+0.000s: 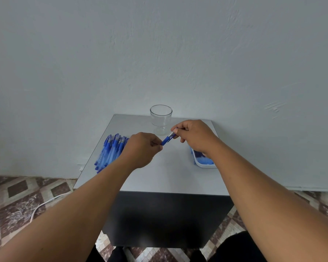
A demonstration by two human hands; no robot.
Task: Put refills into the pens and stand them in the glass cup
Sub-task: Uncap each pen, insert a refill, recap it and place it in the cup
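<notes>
Both hands hold one blue pen (167, 139) above the middle of the grey table (165, 178). My left hand (142, 149) pinches its lower blue end, and my right hand (193, 136) pinches the upper metal tip end. Behind the pen stands a clear glass cup (161, 118), upright, with nothing in it. A pile of several blue pens (111, 151) lies on the table's left side, partly hidden by my left wrist. On the right, a white tray (205, 164) holds blue refills (200, 155), partly covered by my right wrist.
The small table stands against a pale wall (159, 53). Its dark front face (165, 220) drops to a patterned tile floor. A white cable (44, 205) lies on the floor at the left. Dark-clothed knees show at the bottom edge.
</notes>
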